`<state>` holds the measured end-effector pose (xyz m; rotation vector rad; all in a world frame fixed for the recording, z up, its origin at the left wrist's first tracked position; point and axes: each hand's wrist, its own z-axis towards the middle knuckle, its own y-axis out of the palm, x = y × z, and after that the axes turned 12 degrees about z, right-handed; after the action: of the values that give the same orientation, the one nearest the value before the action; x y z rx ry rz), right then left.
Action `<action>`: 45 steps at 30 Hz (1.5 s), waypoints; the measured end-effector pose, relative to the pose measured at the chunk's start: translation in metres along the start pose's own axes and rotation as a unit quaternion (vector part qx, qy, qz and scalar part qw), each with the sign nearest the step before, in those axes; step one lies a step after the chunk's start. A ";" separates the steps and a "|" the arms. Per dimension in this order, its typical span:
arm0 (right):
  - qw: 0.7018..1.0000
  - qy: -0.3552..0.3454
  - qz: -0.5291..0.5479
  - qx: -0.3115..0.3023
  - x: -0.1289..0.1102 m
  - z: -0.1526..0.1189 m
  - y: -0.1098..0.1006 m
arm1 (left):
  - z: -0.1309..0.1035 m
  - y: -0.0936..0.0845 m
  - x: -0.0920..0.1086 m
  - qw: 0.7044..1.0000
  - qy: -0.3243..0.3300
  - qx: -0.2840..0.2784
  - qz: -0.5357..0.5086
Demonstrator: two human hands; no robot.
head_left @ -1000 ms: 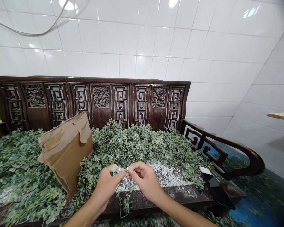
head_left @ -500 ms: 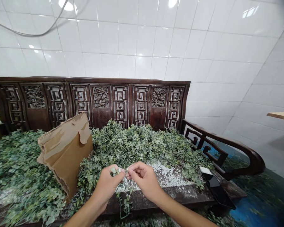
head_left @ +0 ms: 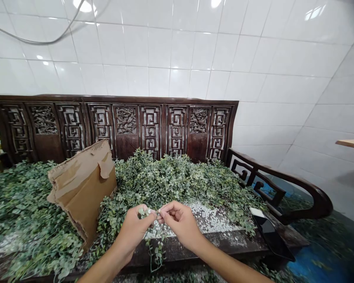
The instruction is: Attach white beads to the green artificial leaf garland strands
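My left hand (head_left: 137, 224) pinches a green leafy sprig (head_left: 157, 253), whose stem and small round leaves hang down below the fingers. Close against it, my right hand (head_left: 178, 222) is closed in a pinch at the same spot; the tiny piece between its fingertips is too small to make out. Behind both hands rises a heap of green artificial-looking foliage (head_left: 177, 177) on the seat of a dark carved wooden bench (head_left: 200, 147). Many small white bits (head_left: 209, 220) lie scattered on the seat just right of my right hand.
A torn cardboard piece (head_left: 85, 192) stands upright in the foliage at left. On the seat's right end lies a black phone (head_left: 273, 236) with a white end. The bench's curved armrest (head_left: 309, 196) bounds the right side. Blue sheeting (head_left: 306, 261) with foliage is below.
The view has shifted very slightly. Both hands stay pinched together at the same place, and the sprig hangs as before.
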<state>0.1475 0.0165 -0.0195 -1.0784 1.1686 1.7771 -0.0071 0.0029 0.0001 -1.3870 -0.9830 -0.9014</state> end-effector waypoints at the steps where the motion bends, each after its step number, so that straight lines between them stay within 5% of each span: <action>1: 1.000 0.000 -0.001 -0.002 0.000 0.000 0.000 | 0.000 0.000 0.000 1.000 0.001 0.000 0.002; 15: 0.997 -0.016 -0.060 -0.041 -0.003 -0.004 0.003 | -0.001 -0.003 0.004 1.000 0.001 -0.009 -0.016; 19: 0.995 -0.046 -0.090 -0.008 -0.001 -0.008 0.010 | 0.000 -0.004 0.006 1.000 -0.004 -0.002 -0.005; 45: 0.999 -0.004 -0.032 0.006 0.009 -0.009 0.012 | 0.000 -0.006 -0.004 0.999 0.005 -0.032 -0.003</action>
<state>0.1353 0.0054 -0.0262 -1.0894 1.1255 1.7223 -0.0139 0.0027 -0.0013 -1.4329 -0.9580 -0.9499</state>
